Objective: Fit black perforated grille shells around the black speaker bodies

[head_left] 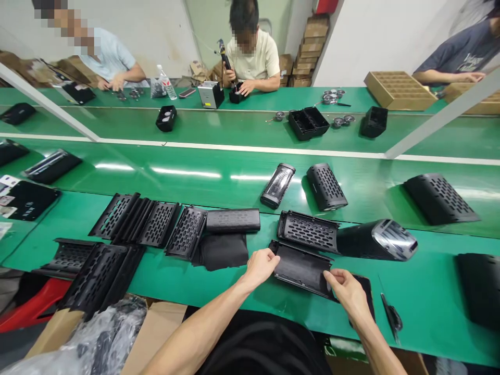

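Note:
A flat black plastic panel lies on the green bench in front of me. My left hand pinches its left end, fingers curled on the edge. My right hand grips its right lower corner, fingers closed. Just behind the panel sit a black perforated grille cover and a black speaker body with a glossy end. A black cloth piece lies left of my left hand.
Several perforated grilles are stacked at the left. Black tweezers lie at the right. More speaker housings ride the green conveyor. Three other people work across the belt. Cardboard boxes sit below the bench edge.

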`<state>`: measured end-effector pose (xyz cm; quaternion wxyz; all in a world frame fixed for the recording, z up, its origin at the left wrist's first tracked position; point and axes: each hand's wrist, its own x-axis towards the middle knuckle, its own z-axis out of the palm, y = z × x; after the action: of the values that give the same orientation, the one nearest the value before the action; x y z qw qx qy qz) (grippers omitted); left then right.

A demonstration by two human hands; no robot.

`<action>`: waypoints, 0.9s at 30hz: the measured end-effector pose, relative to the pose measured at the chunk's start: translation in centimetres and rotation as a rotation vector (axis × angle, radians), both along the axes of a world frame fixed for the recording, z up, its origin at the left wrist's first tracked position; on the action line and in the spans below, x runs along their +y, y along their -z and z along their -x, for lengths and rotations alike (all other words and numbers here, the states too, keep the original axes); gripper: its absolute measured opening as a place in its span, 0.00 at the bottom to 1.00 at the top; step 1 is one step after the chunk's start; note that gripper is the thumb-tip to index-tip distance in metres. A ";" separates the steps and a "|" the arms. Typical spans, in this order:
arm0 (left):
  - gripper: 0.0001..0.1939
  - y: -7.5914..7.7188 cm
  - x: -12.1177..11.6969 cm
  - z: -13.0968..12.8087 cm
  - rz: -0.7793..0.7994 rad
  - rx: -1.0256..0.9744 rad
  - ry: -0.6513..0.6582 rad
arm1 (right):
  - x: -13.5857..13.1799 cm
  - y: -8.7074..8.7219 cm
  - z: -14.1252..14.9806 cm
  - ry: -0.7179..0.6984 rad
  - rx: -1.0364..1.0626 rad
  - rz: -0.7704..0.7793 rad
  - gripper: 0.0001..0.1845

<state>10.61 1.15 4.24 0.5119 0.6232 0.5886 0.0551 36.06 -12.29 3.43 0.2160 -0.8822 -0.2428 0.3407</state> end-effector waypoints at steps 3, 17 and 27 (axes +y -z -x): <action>0.09 -0.1 0.0 0.3 -0.002 -0.084 -0.032 | 0.1 -0.7 0.7 0.088 0.048 -0.084 0.33; 0.19 -6.0 0.7 3.7 0.271 -0.770 -0.240 | 2.1 -7.7 4.0 0.262 0.472 -0.462 0.30; 0.20 -8.3 0.3 5.5 0.342 -0.926 -0.286 | 2.4 -9.7 4.9 0.311 0.722 -0.457 0.28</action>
<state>5.13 1.49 12.51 0.8010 0.3538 0.3803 0.2976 31.12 -9.84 13.17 0.5246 -0.6625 -0.0857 0.5278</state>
